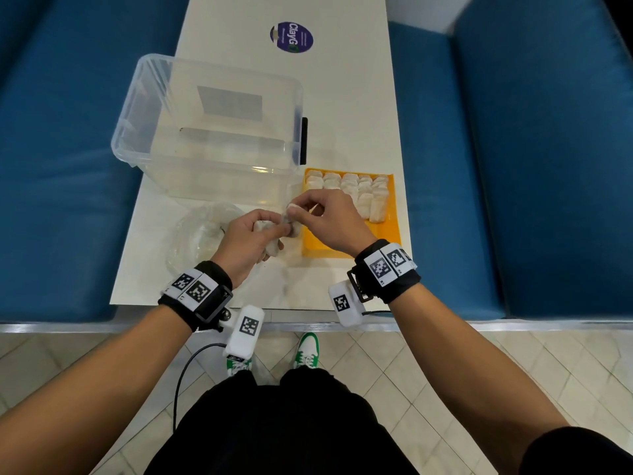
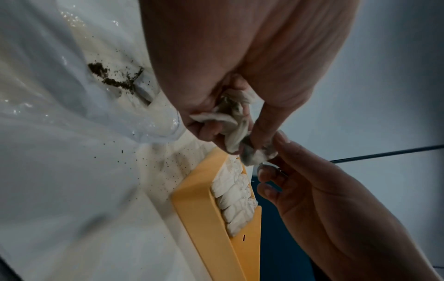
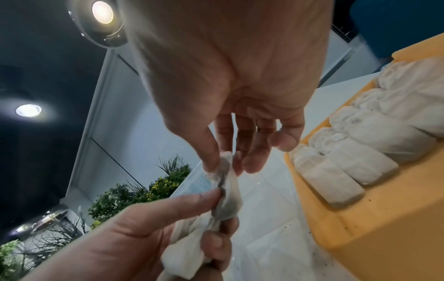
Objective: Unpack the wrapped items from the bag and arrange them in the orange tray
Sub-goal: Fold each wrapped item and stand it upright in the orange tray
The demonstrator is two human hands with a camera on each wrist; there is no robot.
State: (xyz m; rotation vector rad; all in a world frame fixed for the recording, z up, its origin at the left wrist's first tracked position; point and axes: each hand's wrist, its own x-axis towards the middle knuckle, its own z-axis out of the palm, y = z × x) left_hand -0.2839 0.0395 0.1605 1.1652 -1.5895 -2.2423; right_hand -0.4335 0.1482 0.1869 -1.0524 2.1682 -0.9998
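Two hands meeting above the white table (image 1: 346, 108), just left of the orange tray (image 1: 394, 231): left hand (image 1: 245, 240) curled round a small bunch of white wrapped items (image 3: 185, 245), thumb (image 3: 190, 201) and forefinger pinching the upper end of one; right hand (image 1: 334, 222) pinching that same wrapped item (image 3: 227, 190) between thumb and forefinger from above, remaining fingers loosely spread and holding nothing. Wrapper stretched between both pinches, dark specks showing through the paper. Beyond and to the right of the right hand, rows of wrapped items (image 1: 349, 188) lying side by side in the far part of the tray, near end of the tray bare. Left of the left hand, clear plastic bag (image 1: 202, 234) crumpled flat on the table, dark crumbs (image 2: 110, 78) gathered inside it and more scattered on the table toward the tray. Beyond both hands, clear plastic bin (image 1: 209, 128) standing open, touching neither hand
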